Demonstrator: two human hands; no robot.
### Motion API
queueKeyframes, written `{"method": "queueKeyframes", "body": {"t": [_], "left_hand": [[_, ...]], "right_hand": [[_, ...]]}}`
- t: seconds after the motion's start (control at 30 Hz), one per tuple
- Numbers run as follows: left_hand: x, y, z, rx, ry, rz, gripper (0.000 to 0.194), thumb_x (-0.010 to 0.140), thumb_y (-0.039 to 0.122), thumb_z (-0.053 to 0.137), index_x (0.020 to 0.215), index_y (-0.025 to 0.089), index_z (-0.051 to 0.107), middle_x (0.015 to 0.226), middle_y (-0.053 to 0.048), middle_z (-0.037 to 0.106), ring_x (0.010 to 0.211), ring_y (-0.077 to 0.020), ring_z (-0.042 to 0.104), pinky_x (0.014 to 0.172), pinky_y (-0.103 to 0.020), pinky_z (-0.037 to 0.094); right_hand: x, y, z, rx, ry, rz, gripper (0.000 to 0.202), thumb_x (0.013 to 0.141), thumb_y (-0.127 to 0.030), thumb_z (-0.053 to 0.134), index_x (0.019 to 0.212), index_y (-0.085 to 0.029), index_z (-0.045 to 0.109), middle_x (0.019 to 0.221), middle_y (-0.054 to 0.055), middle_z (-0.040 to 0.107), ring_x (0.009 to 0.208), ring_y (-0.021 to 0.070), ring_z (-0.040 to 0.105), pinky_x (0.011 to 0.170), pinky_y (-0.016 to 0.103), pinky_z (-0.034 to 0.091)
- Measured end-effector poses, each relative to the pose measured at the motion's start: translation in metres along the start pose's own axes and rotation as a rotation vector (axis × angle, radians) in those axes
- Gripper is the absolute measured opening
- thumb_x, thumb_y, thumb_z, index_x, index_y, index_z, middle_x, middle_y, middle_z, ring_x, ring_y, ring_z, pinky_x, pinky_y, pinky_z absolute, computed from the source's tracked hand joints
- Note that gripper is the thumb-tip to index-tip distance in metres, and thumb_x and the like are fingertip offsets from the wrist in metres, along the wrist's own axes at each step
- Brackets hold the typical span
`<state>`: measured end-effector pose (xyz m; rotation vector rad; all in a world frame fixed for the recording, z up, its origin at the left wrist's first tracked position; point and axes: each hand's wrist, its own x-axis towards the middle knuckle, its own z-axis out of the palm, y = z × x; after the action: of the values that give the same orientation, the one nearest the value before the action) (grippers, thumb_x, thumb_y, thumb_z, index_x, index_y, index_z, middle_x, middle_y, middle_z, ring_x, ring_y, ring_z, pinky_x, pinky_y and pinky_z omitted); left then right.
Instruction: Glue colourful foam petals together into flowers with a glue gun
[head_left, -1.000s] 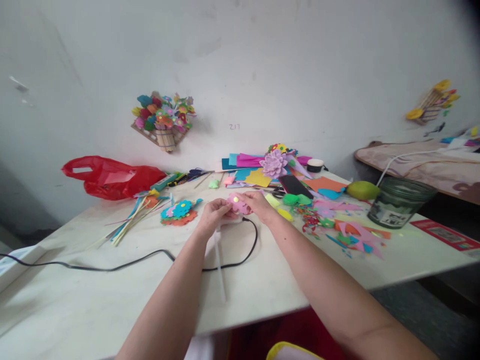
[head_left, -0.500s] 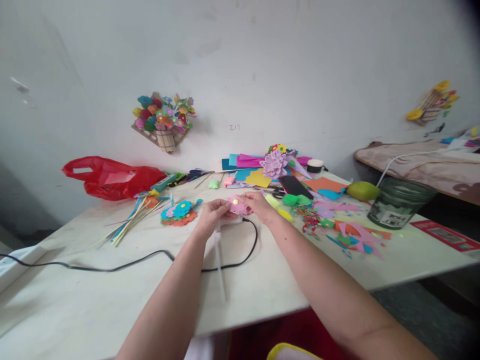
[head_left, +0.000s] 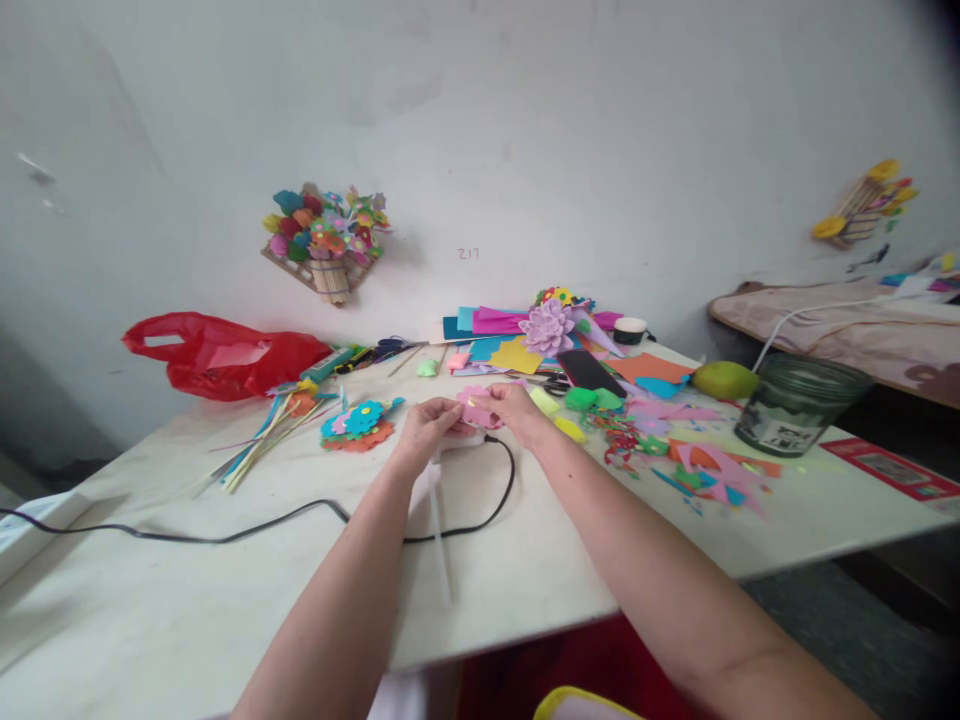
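So, head view: got pink flower (head_left: 469, 411) up over table (head_left: 540, 540), well left of green jar (head_left: 799, 405), caught between both hands. With left hand (head_left: 429, 425), pinching flower's left edge, thumb against bunched fingertips, hardly any gap. With right hand (head_left: 514, 405), pinching same flower from right, thumb and fingertips pressed together close to yellow centre (head_left: 472, 402), not spread. Cannot tell finger contact on underside, hidden. Just below both hands, also left of jar: see white tool (head_left: 466, 441), partly covered, with clear stick (head_left: 440, 535) pointing toward near table edge and black cable (head_left: 217, 541) looping out. Can't tell whether touched by either hand. Farther left of jar, past left hand: see blue flower (head_left: 358, 421) stacked over orange flower (head_left: 373, 440), then bundled strips (head_left: 259, 440), then red bag (head_left: 225, 360). Left of jar, near: see foam scraps (head_left: 720, 472). Just beside jar, left: see yellow-green fruit (head_left: 726, 381). Beyond that: dark phone (head_left: 592, 373), lying flat.
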<state>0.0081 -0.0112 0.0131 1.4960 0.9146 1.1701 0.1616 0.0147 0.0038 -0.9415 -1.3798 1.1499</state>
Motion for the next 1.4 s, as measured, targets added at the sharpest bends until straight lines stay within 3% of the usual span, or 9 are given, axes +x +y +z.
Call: {"method": "queueKeyframes", "body": {"t": [0.2,0.63,0.8,1.03,1.27,1.4], "left_hand": [[-0.001,0.001,0.000,-0.005,0.009,-0.003,0.032,0.066,0.043,0.063,0.077,0.013,0.058,0.063,-0.004,0.066,0.062,-0.0168,0.064,0.065,-0.030,0.051],[-0.002,0.003,0.004,-0.001,-0.006,-0.059,0.032,0.062,0.043,0.066,0.073,0.014,0.057,0.064,-0.003,0.065,0.061,-0.0171,0.064,0.064,-0.031,0.051],[-0.002,0.003,0.004,0.008,0.014,-0.038,0.032,0.063,0.043,0.066,0.073,0.013,0.057,0.062,-0.003,0.064,0.059,-0.0168,0.064,0.062,-0.029,0.051],[0.000,0.001,0.001,0.027,0.025,-0.004,0.034,0.064,0.044,0.065,0.072,0.013,0.056,0.062,-0.004,0.064,0.058,-0.0159,0.063,0.059,-0.027,0.051],[0.005,-0.002,-0.003,0.020,0.148,0.067,0.037,0.063,0.047,0.064,0.073,0.013,0.058,0.063,-0.005,0.065,0.057,-0.0155,0.062,0.059,-0.028,0.051],[0.008,-0.004,-0.004,0.036,0.207,0.071,0.038,0.061,0.048,0.066,0.072,0.012,0.058,0.058,-0.004,0.064,0.055,-0.0159,0.062,0.058,-0.029,0.052]], "right_hand": [[-0.001,-0.002,-0.002,0.055,-0.052,0.025,0.037,0.060,-0.050,0.064,0.063,-0.015,0.055,0.051,-0.004,0.049,0.042,0.0046,0.038,0.042,0.019,0.029],[-0.002,-0.005,0.002,-0.039,0.000,-0.007,0.036,0.053,-0.045,0.070,0.058,-0.015,0.050,0.048,-0.005,0.046,0.042,0.0049,0.038,0.040,0.018,0.028],[-0.004,-0.006,0.001,-0.010,-0.055,-0.007,0.034,0.055,-0.045,0.068,0.061,-0.014,0.054,0.050,-0.004,0.049,0.042,0.0044,0.037,0.040,0.018,0.027],[-0.005,-0.008,0.002,-0.036,-0.008,-0.025,0.036,0.053,-0.045,0.070,0.056,-0.015,0.049,0.045,-0.006,0.045,0.039,0.0046,0.035,0.038,0.019,0.028],[-0.007,-0.014,0.002,-0.079,-0.001,0.002,0.037,0.060,-0.050,0.065,0.057,-0.014,0.055,0.053,0.001,0.058,0.039,0.0047,0.040,0.038,0.019,0.033],[-0.007,-0.014,0.003,-0.092,-0.009,-0.005,0.035,0.063,-0.049,0.063,0.059,-0.014,0.057,0.051,0.001,0.057,0.042,0.0062,0.045,0.040,0.018,0.035]]}}
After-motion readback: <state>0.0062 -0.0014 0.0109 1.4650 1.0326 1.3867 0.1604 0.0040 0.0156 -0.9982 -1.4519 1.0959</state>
